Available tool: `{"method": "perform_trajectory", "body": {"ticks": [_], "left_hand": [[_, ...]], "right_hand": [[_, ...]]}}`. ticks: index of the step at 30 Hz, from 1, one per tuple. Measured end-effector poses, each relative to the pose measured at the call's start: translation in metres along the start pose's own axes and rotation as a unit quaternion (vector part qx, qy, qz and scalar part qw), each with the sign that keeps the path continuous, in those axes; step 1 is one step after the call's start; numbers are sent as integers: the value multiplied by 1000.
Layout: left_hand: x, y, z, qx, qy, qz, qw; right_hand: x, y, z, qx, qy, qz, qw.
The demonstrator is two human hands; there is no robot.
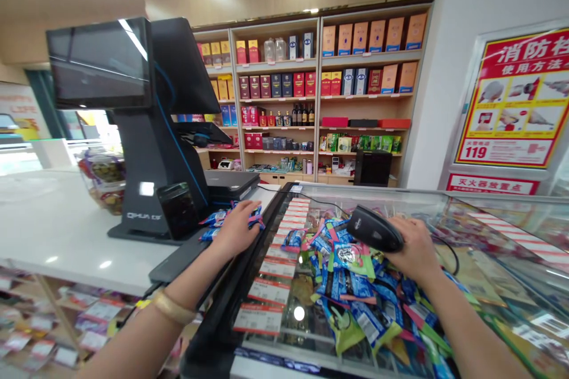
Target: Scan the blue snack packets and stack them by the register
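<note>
My right hand (415, 249) is wrapped round the handle of a black barcode scanner (376, 229), held over the glass case with its head toward the left. Below it lies a loose heap of small blue, green and pink snack packets (351, 284). One packet (293, 240) rests at the heap's left edge, by the price labels. My left hand (240, 228) reaches over several blue packets (216, 217) beside the checkout terminal. Its fingers are apart and bent downward, touching these packets; the fingertips are partly hidden.
A black checkout terminal (155, 160) with two screens stands on the white counter (53, 207). Red-and-white price labels (267, 290) line the glass case (306, 331). The scanner's cable (453, 251) loops behind my right hand. Shelves (280, 98) of boxes and bottles stand behind.
</note>
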State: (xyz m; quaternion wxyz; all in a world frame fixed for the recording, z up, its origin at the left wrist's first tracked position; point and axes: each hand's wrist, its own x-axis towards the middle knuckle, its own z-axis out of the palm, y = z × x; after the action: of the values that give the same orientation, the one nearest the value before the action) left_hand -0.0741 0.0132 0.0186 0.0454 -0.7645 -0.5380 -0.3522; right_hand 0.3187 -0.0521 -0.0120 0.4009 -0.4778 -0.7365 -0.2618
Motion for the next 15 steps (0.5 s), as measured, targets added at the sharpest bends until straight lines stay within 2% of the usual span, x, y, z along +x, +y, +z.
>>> {"method": "perform_trajectory", "body": {"ticks": [3,6,9,15], "left_hand": [[-1,-45,-32,15,-60,-58,996],[-9,-75,-45,7,-114,-68,991],[-17,-88,-44,-12,-154,-61,986],[-15,-89,-41,-7,-186,-38,982]], "right_hand": [[0,1,1,-4,5,-3,1000],[-1,2,3,-5,4,-5,1000],[-2,2,4,-8,1,-4,1000],[-2,2,5,-8,-5,-14,1000]]}}
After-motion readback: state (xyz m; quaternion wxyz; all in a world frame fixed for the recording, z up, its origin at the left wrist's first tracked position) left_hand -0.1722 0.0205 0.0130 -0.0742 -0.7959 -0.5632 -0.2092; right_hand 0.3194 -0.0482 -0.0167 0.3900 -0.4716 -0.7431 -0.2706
